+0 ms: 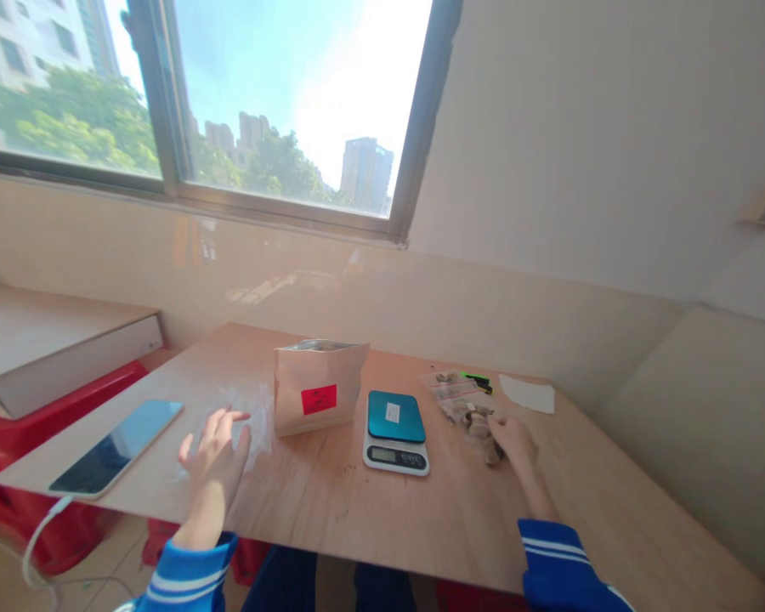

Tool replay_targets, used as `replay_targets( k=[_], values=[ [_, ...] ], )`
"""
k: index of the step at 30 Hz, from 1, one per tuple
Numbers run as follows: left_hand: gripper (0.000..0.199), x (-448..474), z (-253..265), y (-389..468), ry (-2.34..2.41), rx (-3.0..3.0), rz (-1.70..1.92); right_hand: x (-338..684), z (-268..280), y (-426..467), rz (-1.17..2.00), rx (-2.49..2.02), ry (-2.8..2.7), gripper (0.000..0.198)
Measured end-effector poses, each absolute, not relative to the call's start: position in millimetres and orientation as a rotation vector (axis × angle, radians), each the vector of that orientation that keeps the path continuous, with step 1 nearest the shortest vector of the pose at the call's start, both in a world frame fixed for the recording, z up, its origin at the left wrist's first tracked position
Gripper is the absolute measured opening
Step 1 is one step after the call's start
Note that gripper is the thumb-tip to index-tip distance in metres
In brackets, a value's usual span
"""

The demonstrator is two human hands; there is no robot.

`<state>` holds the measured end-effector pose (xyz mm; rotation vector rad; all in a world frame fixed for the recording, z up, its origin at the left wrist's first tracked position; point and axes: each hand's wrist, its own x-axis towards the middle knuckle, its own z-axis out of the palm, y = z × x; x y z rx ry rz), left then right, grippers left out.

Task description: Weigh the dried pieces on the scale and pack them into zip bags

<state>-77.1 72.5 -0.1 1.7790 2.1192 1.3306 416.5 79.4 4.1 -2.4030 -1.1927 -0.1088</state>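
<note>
My left hand (215, 455) hovers over or rests on a heap of clear plastic bags (259, 421), its fingers spread and holding nothing. On the right, my right hand (515, 444) is closed, fingertips at a small pile of dried brown pieces (483, 427); it seems to pinch one, though its fingers partly hide it. Beside the pile lies a clear zip bag (451, 391) with similar pieces in it. Between my hands stand an upright kraft paper pouch (319, 387) with a red label and an open top, and a kitchen scale (396, 432) with a blue-green plate.
A phone (118, 449) with a white cable (33, 544) lies at the table's left edge. Behind the pile are a black and green pen-like item (478, 379) and white paper (528, 393). Red stools (57, 510) stand below left. Wall and window border the table (331, 501) at the back.
</note>
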Motion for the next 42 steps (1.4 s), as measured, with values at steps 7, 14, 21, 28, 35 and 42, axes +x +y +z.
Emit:
replay_targets(
  k=[7,14,21,28,35,42],
  values=[
    [0.028,7,22,21,1.229,1.382,1.482,349,42,1,-0.082,-1.962,-1.121,0.032],
    [0.031,80,34,-34,0.779,1.180,1.251,216,29,-53,0.595,-1.544,-1.363,0.037],
    [0.048,70,21,-26,0.794,1.058,1.023,191,33,-61,0.810,-1.384,-1.630,0.027],
    [0.061,74,14,-24,0.787,1.092,0.776,194,36,-71,0.847,-1.301,-1.685,0.020],
    [0.058,72,17,-28,0.705,1.080,0.697,199,25,-73,0.952,-1.241,-1.628,0.028],
    [0.051,67,17,-31,0.606,1.149,0.757,195,19,-71,1.167,-1.059,-1.359,0.039]
  ],
)
